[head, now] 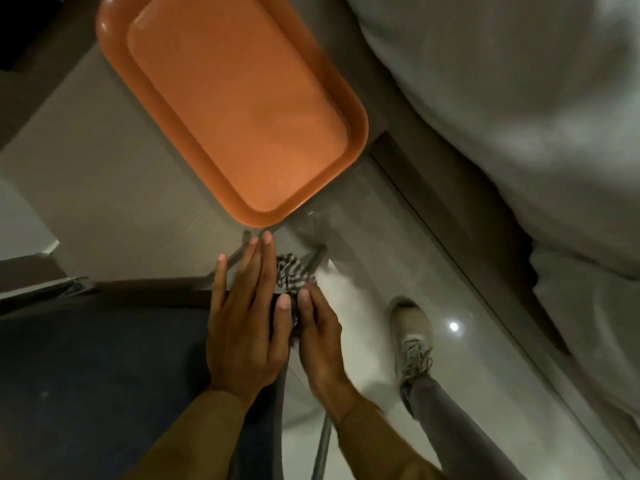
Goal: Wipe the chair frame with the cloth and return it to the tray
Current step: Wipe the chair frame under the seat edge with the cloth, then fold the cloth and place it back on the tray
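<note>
Right grip (317, 336) pinches striped cloth (292, 277) against chair frame (318, 261), left hand (242, 327) flat, spread on seat (tray (239, 109) empty): loose cloth end could snag, slip.

Orange tray (114, 57) sits on a grey table (104, 188), near corner overhanging the table edge. Glossy tiled floor (363, 341) runs below and right of the tray; a grey shoe (412, 337) stands on it, well right of the tray's near corner.
</note>
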